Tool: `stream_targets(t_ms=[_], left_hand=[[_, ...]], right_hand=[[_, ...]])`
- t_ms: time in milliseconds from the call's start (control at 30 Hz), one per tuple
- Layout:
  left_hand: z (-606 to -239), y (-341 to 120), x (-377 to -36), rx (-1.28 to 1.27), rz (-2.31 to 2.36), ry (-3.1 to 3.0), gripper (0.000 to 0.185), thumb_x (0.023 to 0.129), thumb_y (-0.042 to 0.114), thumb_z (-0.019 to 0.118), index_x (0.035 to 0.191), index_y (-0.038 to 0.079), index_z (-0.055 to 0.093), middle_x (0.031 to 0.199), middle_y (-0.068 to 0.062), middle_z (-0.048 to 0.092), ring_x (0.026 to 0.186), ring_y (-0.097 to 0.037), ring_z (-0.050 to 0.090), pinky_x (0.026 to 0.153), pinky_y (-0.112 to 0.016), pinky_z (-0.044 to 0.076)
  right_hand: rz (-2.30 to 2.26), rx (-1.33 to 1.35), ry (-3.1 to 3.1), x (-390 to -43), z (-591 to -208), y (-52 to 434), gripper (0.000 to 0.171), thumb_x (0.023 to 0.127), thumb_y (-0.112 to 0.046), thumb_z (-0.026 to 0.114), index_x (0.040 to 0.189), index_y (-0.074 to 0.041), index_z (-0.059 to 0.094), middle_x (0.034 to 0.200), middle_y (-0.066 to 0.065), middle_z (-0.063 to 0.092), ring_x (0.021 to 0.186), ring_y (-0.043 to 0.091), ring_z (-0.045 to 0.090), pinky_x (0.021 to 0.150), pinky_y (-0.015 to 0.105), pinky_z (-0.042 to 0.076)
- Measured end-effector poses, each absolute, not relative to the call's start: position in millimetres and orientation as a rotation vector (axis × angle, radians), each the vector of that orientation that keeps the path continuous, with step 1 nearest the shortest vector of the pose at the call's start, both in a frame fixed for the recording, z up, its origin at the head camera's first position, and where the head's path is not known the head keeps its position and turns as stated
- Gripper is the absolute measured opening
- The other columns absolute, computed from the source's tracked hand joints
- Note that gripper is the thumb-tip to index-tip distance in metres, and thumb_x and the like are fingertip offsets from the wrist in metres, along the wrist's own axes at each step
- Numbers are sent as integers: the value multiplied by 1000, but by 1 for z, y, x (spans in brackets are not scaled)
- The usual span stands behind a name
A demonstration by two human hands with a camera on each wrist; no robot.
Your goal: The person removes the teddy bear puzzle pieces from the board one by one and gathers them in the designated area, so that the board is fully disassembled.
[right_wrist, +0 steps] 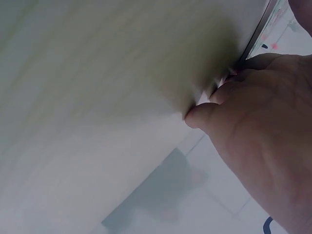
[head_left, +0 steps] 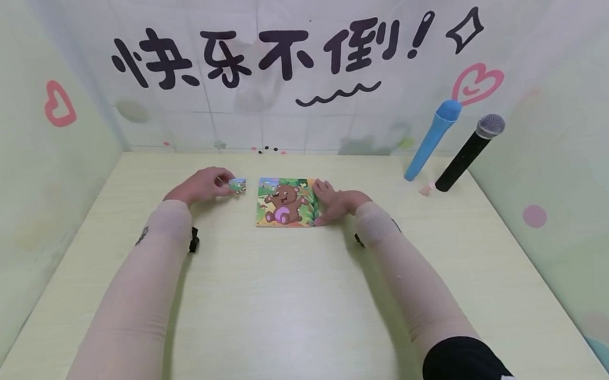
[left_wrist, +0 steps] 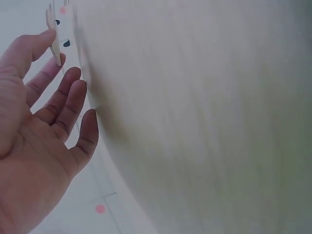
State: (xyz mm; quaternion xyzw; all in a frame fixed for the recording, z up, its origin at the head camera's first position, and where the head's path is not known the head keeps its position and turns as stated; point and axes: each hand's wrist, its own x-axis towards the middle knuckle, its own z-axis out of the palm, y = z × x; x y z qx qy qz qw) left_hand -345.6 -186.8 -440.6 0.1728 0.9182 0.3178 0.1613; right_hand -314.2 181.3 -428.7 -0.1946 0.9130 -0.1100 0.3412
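Note:
My left hand [head_left: 207,185] pinches a small printed puzzle piece [head_left: 238,185] between thumb and index finger, a little left of the bear puzzle [head_left: 285,203]. Edge-on, that thin piece [left_wrist: 55,51] shows at the fingertips in the left wrist view, where the other fingers of the left hand [left_wrist: 44,117] are loosely bent. The rectangular puzzle lies flat on the table, with a brown bear against green. Along its right edge rests my right hand [head_left: 338,202], fingers extended. In the right wrist view the right hand's [right_wrist: 263,112] fingertips touch down beside a thin edge, partly hidden.
A blue microphone [head_left: 432,141] and a black microphone [head_left: 470,154] stand at the table's back right, with a small pinkish object [head_left: 426,189] between their bases. Behind the pale table [head_left: 280,307] hangs a printed white backdrop [head_left: 174,116]; walls flank both sides.

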Motion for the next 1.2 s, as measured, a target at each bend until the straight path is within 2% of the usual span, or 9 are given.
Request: stream_targets(t_ms=[400, 633, 867, 1200], left_hand=[[-435, -194, -346, 486, 881, 2637, 48, 95, 19, 71, 136, 0, 56, 136, -25, 52, 125, -40, 47, 111, -57, 35], [-438, -201, -349, 520, 801, 2678, 45, 93, 22, 72, 132, 2, 61, 140, -28, 44, 129, -43, 38, 111, -61, 29], [-438, -204, -349, 501, 749, 2676, 50, 94, 21, 72, 138, 2, 57, 150, -30, 33, 139, -49, 28, 115, -66, 20], [-436, -204, -347, 474, 744, 2677, 48, 95, 17, 70, 138, 1, 56, 151, -30, 32, 141, -50, 24, 116, -65, 18]], right_hand=[[-263, -501, 2390, -315, -429, 176, 109, 97, -41, 66, 159, -6, -16, 165, 10, -25, 151, 29, -24, 122, 55, -2], [-206, -496, 2414, -316, -432, 174, 108, 98, -40, 65, 159, -4, -16, 166, 11, -24, 152, 29, -22, 123, 54, 2], [-203, -489, 2415, -316, -433, 174, 107, 98, -41, 65, 159, -6, -16, 166, 10, -24, 152, 28, -22, 123, 56, 2], [-198, -513, 2428, -316, -434, 174, 109, 97, -41, 66, 159, -3, -16, 166, 13, -23, 152, 31, -21, 121, 58, 1]])
